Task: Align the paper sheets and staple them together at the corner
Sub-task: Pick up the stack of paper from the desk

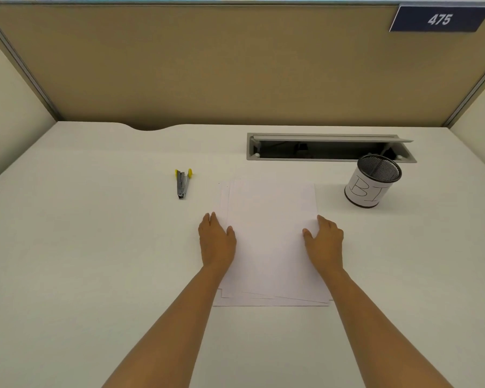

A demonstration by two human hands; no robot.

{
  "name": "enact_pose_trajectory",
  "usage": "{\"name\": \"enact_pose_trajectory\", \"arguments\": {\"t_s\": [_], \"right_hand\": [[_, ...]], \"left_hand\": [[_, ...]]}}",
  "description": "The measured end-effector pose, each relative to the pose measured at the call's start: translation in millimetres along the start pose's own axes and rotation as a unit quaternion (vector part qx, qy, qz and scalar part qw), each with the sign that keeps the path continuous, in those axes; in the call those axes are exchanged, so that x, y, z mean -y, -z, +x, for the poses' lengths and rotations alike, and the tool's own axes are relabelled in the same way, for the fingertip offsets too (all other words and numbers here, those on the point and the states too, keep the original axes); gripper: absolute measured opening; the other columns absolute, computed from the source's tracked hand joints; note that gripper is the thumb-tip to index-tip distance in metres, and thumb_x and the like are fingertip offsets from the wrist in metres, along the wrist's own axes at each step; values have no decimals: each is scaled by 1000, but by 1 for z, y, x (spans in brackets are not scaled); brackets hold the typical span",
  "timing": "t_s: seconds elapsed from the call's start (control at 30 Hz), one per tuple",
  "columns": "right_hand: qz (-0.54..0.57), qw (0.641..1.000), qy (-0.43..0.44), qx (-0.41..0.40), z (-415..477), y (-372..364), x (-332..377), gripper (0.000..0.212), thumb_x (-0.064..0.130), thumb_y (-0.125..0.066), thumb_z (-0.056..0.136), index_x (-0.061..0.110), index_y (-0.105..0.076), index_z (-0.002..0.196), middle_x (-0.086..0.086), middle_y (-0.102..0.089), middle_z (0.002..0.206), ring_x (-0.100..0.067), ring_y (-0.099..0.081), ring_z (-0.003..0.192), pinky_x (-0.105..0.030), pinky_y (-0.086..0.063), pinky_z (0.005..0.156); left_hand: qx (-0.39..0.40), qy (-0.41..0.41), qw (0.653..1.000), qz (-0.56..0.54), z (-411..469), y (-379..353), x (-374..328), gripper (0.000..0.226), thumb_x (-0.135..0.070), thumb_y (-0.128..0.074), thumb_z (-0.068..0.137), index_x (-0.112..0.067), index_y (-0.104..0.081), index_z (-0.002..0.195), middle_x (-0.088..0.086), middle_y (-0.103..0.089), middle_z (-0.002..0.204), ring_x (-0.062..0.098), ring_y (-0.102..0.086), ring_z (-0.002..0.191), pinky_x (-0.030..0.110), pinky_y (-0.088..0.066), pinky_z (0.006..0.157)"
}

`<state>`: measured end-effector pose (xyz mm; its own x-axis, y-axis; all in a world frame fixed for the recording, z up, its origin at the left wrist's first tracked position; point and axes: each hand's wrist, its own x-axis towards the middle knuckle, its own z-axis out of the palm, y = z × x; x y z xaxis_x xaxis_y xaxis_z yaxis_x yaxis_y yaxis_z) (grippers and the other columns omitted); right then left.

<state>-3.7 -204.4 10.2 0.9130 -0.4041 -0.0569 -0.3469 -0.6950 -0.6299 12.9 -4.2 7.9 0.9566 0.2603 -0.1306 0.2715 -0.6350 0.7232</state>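
Note:
A loose stack of white paper sheets [269,242] lies flat on the white desk, its edges fanned out and uneven at the near and far ends. My left hand [216,242] rests palm down on the stack's left edge, fingers together, thumb on the paper. My right hand [324,242] lies on the right edge in the same way. Neither hand lifts the sheets. A small metal stapler [183,184] with yellow ends lies on the desk to the far left of the stack, apart from both hands.
A black mesh pen cup [373,182] with a white label stands at the right, beyond the stack. Behind it a grey cable hatch [331,148] is open in the desk. A tan partition wall [235,65] closes off the back.

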Motion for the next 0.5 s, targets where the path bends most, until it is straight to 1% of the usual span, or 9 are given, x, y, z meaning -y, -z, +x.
{"name": "enact_pose_trajectory", "arguments": {"t_s": [0.1, 0.17, 0.27, 0.33, 0.4, 0.43, 0.47, 0.5], "right_hand": [[16, 1000, -13, -1, 2, -1, 0, 52, 17, -54, 91, 2, -37, 138, -18, -43, 139, -34, -33, 129, -34, -27, 104], [26, 999, -20, 2, 3, -2, 0, 53, 16, -54, 90, 2, -38, 138, -18, -43, 138, -33, -34, 128, -33, -26, 103], [34, 999, -19, 8, 3, 0, 1, 53, 15, -55, 89, 3, -38, 138, -18, -43, 139, -34, -34, 128, -35, -27, 104], [37, 999, -19, 10, 3, 1, 1, 53, 14, -55, 89, 3, -38, 138, -18, -42, 139, -35, -33, 128, -36, -28, 104], [41, 999, -20, 9, 2, 1, 1, 53, 13, -56, 89, 3, -38, 138, -17, -42, 139, -34, -33, 128, -36, -29, 104], [41, 999, -20, 8, 3, 0, 0, 53, 13, -56, 88, 3, -38, 138, -17, -42, 139, -34, -33, 128, -35, -29, 103], [41, 999, -20, 7, 3, 0, 0, 53, 13, -56, 88, 4, -38, 137, -17, -43, 138, -34, -34, 127, -34, -28, 103], [42, 999, -20, 7, 4, -1, -1, 53, 13, -56, 88, 3, -39, 137, -17, -43, 138, -34, -34, 127, -34, -28, 102]], "left_hand": [[-9, 19, 998, -55, 6, 2, -5, 56, -17, -47, 93, 0, -25, 142, 15, -26, 151, 27, -21, 141, 36, -22, 114], [-10, 48, 991, -125, 10, 4, -8, 57, -15, -50, 91, -2, -27, 141, 15, -31, 149, 28, -30, 137, 38, -28, 112], [-17, 102, 970, -218, 15, 8, -14, 56, -13, -54, 89, -5, -32, 140, 12, -39, 145, 26, -42, 130, 32, -35, 103], [-17, 132, 960, -247, 17, 11, -18, 51, -13, -55, 89, -7, -39, 137, 9, -45, 141, 24, -45, 127, 27, -36, 97], [0, 146, 955, -259, 18, 12, -18, 47, -14, -56, 89, -7, -44, 134, 8, -52, 135, 23, -48, 123, 25, -36, 94], [10, 142, 957, -252, 18, 12, -18, 44, -15, -56, 88, -7, -48, 131, 7, -57, 127, 23, -51, 118, 25, -39, 91], [22, 133, 961, -240, 19, 12, -18, 40, -15, -55, 88, -7, -52, 127, 5, -62, 114, 24, -54, 108, 25, -43, 84], [32, 120, 965, -229, 18, 13, -18, 35, -15, -54, 89, -6, -56, 122, 3, -62, 100, 23, -54, 97, 25, -44, 74]]}}
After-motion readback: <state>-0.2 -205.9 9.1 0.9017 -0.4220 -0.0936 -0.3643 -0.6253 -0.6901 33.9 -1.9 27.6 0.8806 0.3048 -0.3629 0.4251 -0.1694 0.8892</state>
